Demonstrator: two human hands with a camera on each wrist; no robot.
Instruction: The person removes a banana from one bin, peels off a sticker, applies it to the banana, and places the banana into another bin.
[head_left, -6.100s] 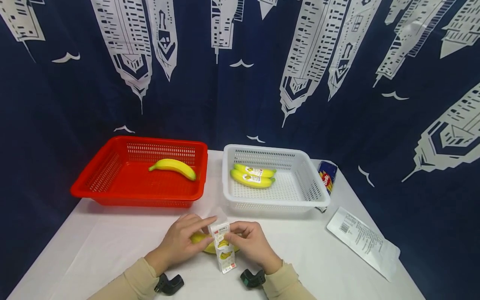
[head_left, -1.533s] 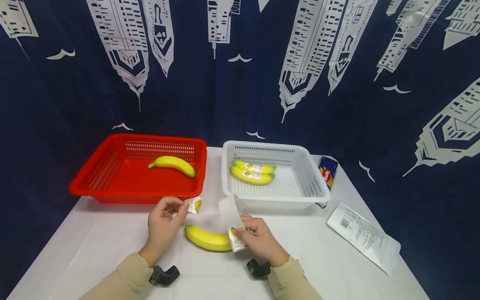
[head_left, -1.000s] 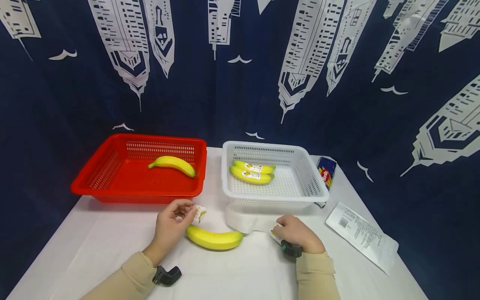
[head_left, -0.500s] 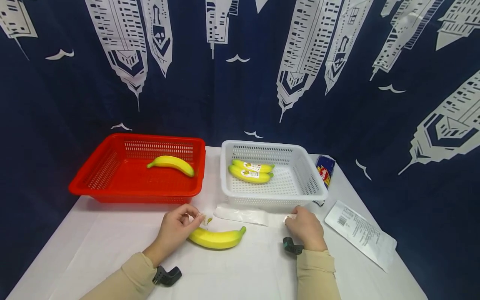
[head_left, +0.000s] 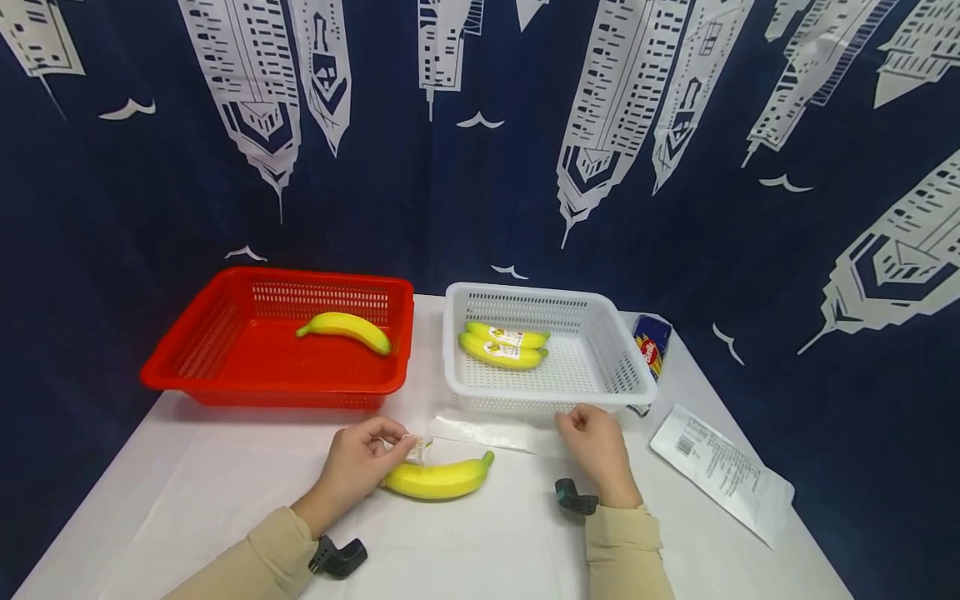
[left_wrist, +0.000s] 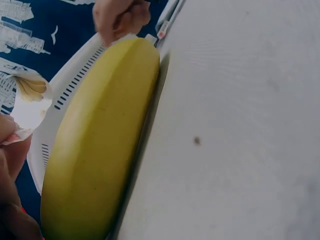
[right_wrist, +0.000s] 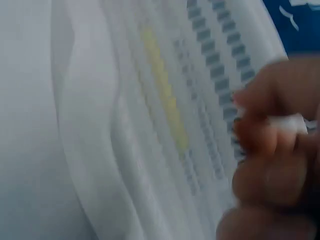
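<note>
In the head view my left hand [head_left: 358,465] pinches a small banana-print sticker [head_left: 422,448] just above the loose yellow banana [head_left: 438,481]. The left wrist view shows the curled sticker [left_wrist: 32,97] at my fingers, beside the big near banana [left_wrist: 100,145]. The long white backing strip [head_left: 483,429] lies on the table before the white basket [head_left: 480,397]. Over its right end hangs my right hand [head_left: 600,446], fingers loosely bent, with nothing visible in them. Blur in the right wrist view hides detail of those fingers [right_wrist: 272,182].
Two labelled bananas [head_left: 504,346] lie in the white basket. A red basket [head_left: 277,388] at the left has one unlabelled banana [head_left: 347,329]. A blue packet [head_left: 651,342] stands beside the white basket, and a silver-white pouch [head_left: 723,475] lies at the right.
A sticker parted from the strip; the right hand carried the strip rightward and laid it before the white basket, then drew back slightly left. The left hand brought the sticker over the banana.
</note>
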